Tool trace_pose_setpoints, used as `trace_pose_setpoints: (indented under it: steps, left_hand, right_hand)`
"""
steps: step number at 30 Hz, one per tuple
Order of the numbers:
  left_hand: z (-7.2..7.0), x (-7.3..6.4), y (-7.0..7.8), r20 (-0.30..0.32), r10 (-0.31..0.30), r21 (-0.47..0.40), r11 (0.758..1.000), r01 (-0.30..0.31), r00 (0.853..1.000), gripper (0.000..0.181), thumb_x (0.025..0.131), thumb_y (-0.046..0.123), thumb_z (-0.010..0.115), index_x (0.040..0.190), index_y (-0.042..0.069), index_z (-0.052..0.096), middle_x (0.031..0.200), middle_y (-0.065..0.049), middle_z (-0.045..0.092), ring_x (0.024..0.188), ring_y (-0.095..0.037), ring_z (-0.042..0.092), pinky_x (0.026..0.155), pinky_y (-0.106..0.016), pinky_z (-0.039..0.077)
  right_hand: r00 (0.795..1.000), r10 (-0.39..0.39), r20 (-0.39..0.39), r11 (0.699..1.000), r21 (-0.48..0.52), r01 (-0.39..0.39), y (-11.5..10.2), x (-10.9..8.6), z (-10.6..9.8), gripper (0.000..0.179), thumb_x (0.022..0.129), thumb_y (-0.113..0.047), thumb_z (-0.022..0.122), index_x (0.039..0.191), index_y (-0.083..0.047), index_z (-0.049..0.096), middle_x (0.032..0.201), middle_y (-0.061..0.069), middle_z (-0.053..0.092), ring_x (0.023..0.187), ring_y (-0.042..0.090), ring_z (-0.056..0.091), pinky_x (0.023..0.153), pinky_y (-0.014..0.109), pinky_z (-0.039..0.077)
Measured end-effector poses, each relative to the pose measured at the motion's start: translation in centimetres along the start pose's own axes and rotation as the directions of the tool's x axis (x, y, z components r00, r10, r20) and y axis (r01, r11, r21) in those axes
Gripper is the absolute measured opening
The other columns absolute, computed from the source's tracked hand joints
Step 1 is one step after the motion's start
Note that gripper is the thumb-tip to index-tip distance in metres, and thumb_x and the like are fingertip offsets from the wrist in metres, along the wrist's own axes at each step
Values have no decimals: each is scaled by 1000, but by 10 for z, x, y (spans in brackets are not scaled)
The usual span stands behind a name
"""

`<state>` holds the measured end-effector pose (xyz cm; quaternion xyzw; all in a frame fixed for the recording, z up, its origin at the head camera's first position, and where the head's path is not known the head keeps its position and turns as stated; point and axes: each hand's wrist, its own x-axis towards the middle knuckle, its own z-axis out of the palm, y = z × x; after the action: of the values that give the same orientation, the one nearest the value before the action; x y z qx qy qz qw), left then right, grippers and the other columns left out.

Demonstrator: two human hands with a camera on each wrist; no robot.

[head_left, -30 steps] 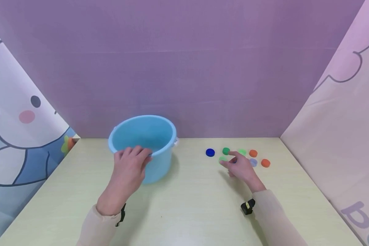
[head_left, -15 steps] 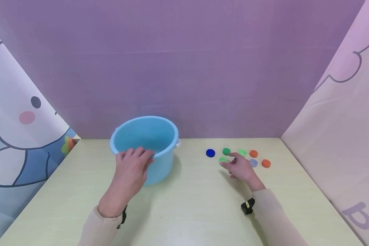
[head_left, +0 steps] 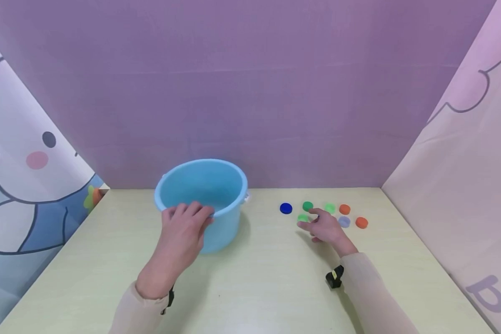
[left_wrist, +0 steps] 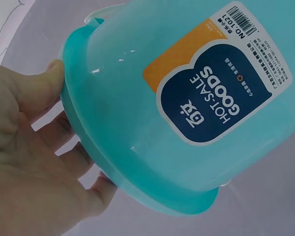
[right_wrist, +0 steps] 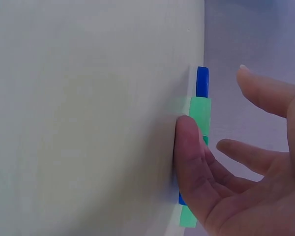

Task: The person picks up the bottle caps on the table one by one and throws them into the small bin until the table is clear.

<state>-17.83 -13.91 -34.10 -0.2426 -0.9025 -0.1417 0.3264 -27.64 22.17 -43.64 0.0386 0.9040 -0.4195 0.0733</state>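
A light blue plastic bucket (head_left: 223, 227) stands upright on the table. My left hand (head_left: 181, 236) grips the near part of its rim, fingers hooked over the edge; in the left wrist view the thumb presses on the outside beside the printed label (left_wrist: 216, 93). Among several round plastic bottle caps at the right, my right hand (head_left: 326, 229) hovers low with thumb and forefinger apart. Nothing shows between them. A light green cap (head_left: 303, 218) lies at these fingertips, and a green cap (head_left: 307, 206) just beyond. A dark blue cap is mostly hidden behind the hand.
Left of the right hand lies a blue cap (head_left: 285, 208). Behind and right of it are another light green cap (head_left: 330, 208), orange caps (head_left: 362, 222) and a pale lilac cap (head_left: 344, 221). A purple backdrop (head_left: 250, 93) closes off the table's far edge (head_left: 271, 189).
The bucket has shifted slightly to the right, with my left hand moving along on its rim. My right hand has stayed almost in place beside the caps.
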Motion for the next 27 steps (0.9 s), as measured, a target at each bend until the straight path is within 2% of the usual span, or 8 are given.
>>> trace_pose_setpoints:
  steps: [8,12,17,21,27]
  left_hand:
    - [-1,0,5,20,-7,9,1000,7,1000,23,85,6,82,105,8,71,95,-7,66,88,-31,56,84,-55,40]
    - [-2,0,6,24,-5,15,1000,4,1000,22,86,8,81,105,8,71,95,-7,67,88,-31,56,84,-55,41]
    - [-2,0,7,30,-10,21,1000,9,1000,22,86,9,82,105,9,71,95,-7,67,89,-31,56,84,-54,41]
    - [-3,-1,7,32,-15,13,1000,15,999,22,86,9,82,106,9,71,96,-7,67,89,-31,55,84,-54,41]
    - [-3,-1,8,30,-19,9,1000,19,999,23,85,8,82,106,9,72,96,-7,68,90,-30,56,84,-53,41]
  right_hand:
    - [1000,9,15,1000,-5,-9,-3,1,1,75,93,-35,75,152,-3,42,118,23,63,66,20,63,66,32,56]
    - [1000,4,9,1000,-17,-4,-2,3,2,72,94,-32,74,151,0,43,112,20,64,63,18,61,64,31,56]
    - [1000,-11,7,999,-41,11,-2,6,5,69,95,-27,73,150,2,43,91,12,63,55,16,56,60,30,53]
    - [1000,-15,9,999,-48,15,-3,8,6,67,95,-24,72,149,4,43,69,4,54,50,14,52,58,29,51]
    - [1000,-8,9,997,-80,8,-6,11,6,67,96,-22,72,149,7,43,56,-3,43,46,13,52,56,28,48]
